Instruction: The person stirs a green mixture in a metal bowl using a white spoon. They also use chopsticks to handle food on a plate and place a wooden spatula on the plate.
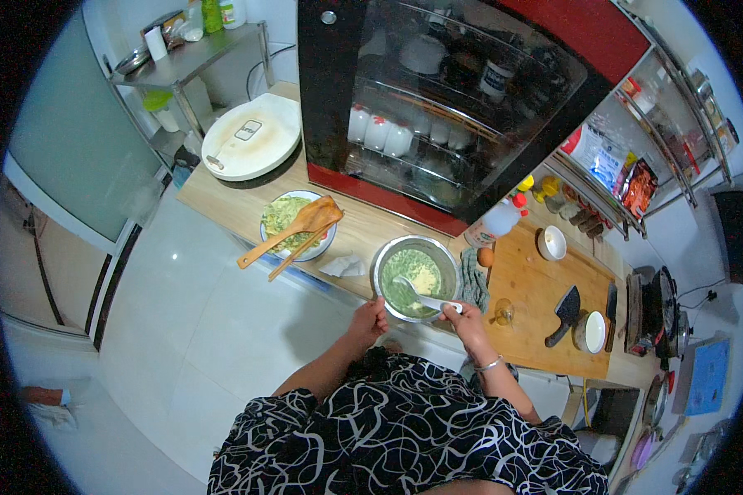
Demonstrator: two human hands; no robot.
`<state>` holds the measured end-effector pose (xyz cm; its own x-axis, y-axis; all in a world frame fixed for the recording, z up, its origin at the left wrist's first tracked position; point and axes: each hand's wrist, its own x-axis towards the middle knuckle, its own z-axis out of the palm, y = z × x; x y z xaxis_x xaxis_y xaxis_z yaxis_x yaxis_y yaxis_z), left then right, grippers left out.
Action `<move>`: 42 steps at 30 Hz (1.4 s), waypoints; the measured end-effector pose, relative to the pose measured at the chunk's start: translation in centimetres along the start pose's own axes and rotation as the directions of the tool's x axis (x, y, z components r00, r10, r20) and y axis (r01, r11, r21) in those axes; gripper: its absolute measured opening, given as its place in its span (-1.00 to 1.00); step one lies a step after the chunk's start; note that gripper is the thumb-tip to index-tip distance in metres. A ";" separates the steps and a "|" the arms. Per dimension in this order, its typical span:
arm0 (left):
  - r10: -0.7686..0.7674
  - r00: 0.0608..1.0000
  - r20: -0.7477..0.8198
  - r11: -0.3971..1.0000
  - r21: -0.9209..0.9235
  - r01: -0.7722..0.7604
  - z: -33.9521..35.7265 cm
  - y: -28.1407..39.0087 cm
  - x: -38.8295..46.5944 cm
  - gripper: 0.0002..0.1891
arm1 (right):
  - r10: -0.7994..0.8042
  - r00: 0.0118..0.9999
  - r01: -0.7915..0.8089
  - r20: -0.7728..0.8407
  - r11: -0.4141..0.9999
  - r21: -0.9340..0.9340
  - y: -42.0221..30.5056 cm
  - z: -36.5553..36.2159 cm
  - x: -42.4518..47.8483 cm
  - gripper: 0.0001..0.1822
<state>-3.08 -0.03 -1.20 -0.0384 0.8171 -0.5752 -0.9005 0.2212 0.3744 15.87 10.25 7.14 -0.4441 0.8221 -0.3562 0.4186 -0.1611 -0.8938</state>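
In my right hand (pixel 467 325) is the handle of a white spoon (pixel 430 302), its bowl dipped into a green mixture (pixel 416 272) with a pale yellow patch. The mixture fills part of a round metal pot (pixel 381 260) at the counter's front edge. My left hand (pixel 369 320), fingers curled, is at the pot's near left rim; whether it grips the rim cannot be told. Left of the pot, a wooden spatula (pixel 297 228) and wooden chopsticks (pixel 297 253) lie across a bowl of green food (pixel 278 216). A crumpled white tissue (pixel 345 266) lies between bowl and pot.
A glass-fronted cabinet (pixel 458 124) rises behind the pot. To the right, an egg (pixel 485 257) and a cloth (pixel 473 278) lie beside a cutting board (pixel 532 297) bearing a cleaver (pixel 566 307) and white bowls (pixel 551 242). A white round electric appliance (pixel 254 133) stands back left.
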 end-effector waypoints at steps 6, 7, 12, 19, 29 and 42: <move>-0.011 0.999 -0.042 1.000 0.005 0.011 -0.5 -0.3 0.4 -0.72 | -0.015 0.982 0.076 -0.187 0.942 0.327 1.4 1.1 0.8 -0.77; -0.018 0.999 -0.037 1.000 0.005 0.018 -0.3 -0.2 0.3 -0.73 | -0.053 0.972 0.123 -0.228 0.945 0.302 1.3 0.9 0.9 -0.76; -0.035 0.999 -0.038 0.999 0.001 0.035 0.1 0.1 0.1 -0.73 | -0.213 0.930 0.248 -0.299 0.965 0.083 2.0 -0.8 0.9 -0.75; -0.024 0.999 -0.041 1.000 -0.006 0.024 -0.1 -0.1 0.3 -0.72 | -0.246 0.944 0.232 -0.218 0.969 -0.090 3.0 0.3 0.4 -0.75; -0.026 0.999 -0.042 1.000 -0.006 0.026 0.3 0.2 0.0 -0.73 | 0.114 0.991 -0.074 -0.074 0.907 0.414 2.7 2.1 -0.3 -0.79; -0.003 1.000 -0.008 1.000 -0.021 0.003 -0.4 -0.5 0.5 -0.72 | -0.039 0.962 0.137 -0.270 0.924 0.357 1.6 -0.2 0.0 -0.75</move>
<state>-2.88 0.07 -2.00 -0.0393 0.8123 -0.5819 -0.9095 0.2121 0.3576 16.76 10.08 5.75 -0.2300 0.9445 -0.2345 0.0431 -0.2308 -0.9720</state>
